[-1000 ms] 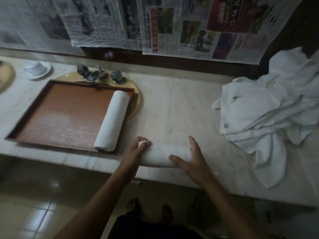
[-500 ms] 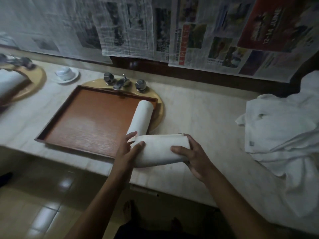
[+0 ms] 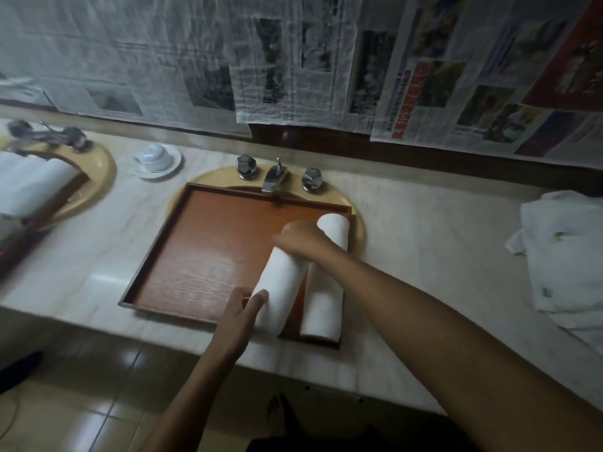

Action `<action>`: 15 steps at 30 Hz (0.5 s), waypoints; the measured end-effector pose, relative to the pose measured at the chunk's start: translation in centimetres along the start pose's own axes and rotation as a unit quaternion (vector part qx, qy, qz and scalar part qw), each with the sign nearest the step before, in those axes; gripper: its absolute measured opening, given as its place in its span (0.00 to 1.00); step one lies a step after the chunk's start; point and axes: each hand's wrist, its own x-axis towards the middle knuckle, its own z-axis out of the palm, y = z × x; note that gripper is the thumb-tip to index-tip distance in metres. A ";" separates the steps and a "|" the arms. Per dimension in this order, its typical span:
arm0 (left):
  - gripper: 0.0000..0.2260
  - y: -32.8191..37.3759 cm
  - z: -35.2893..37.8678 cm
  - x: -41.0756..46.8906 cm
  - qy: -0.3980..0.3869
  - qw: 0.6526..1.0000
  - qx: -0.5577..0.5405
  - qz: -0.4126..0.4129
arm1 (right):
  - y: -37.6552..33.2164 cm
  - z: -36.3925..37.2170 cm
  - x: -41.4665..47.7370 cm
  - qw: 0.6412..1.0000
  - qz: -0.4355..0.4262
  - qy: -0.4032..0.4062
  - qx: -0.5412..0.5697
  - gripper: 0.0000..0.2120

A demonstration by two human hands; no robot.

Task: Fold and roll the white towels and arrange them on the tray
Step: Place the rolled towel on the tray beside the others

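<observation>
On the tray (image 3: 195, 256), toward its right side, two white rolls lie side by side. The right hand (image 3: 298, 239) curls over the far end of the left roll (image 3: 280, 282), grasping it. The left hand (image 3: 243, 309) lays nearly straight fingers against the near end. The right forearm hides the middle of the right roll (image 3: 323, 308). Both hands are blurred. A towel pile (image 3: 567, 256) is cut off at the right edge, and a second tray (image 3: 58, 203) at the left. The marble counter (image 3: 424, 239) runs under a newspaper-covered wall (image 3: 293, 60).
</observation>
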 end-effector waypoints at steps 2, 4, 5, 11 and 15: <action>0.25 0.0 0.0 0.8 -0.036 0.998 0.050 -0.009 | -1.4 1.1 1.5 0.998 0.036 -0.015 -0.048 0.12; 0.19 0.4 0.6 1.2 -0.078 0.992 0.101 0.016 | -1.8 2.0 2.4 0.992 0.066 -0.015 -0.102 0.12; 0.19 0.2 0.8 1.7 -0.095 0.987 0.129 0.026 | -1.9 2.5 2.9 0.988 0.076 -0.014 -0.131 0.13; 0.28 -0.5 1.1 5.7 -0.141 0.945 0.293 0.029 | -1.5 3.3 4.4 0.971 0.094 -0.002 -0.218 0.24; 0.31 -0.3 0.1 7.4 -0.212 0.939 0.269 -0.014 | 0.5 2.1 1.6 0.982 0.082 0.114 -0.128 0.26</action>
